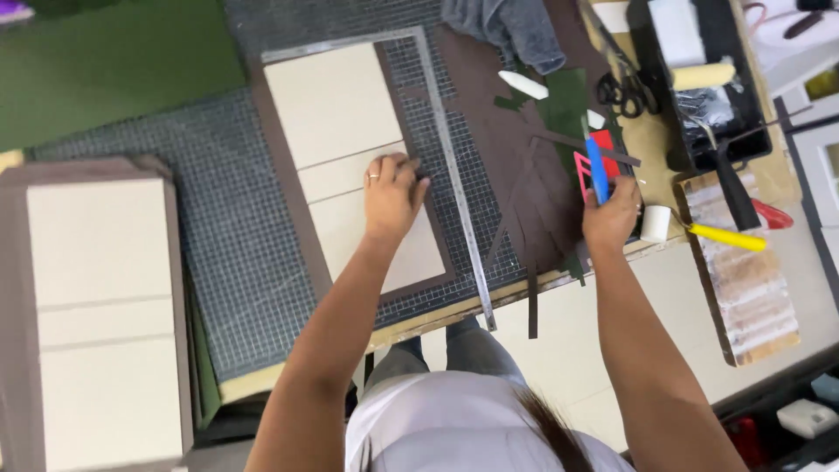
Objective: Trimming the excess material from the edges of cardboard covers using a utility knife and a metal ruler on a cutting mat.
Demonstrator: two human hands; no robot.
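My left hand [392,194] rests flat on a sheet of brown paper [284,162] that carries cream cardboard panels [336,105], fingers at the panels' right edge, on a grey gridded cutting mat [236,245]. A long steel L-shaped ruler [454,175] lies just right of that hand. My right hand [610,217] grips a blue-handled knife [597,168], blade end pointing away, over a red-pink tool [592,166] and dark paper offcuts [533,210].
A stack of brown paper with cream panels [96,306] lies at the left. Right side holds black scissors [622,92], a paint tray with roller [703,79], a yellow-handled tool [730,236], a small white roll [655,223], a grey cloth [516,31], green paper [568,100].
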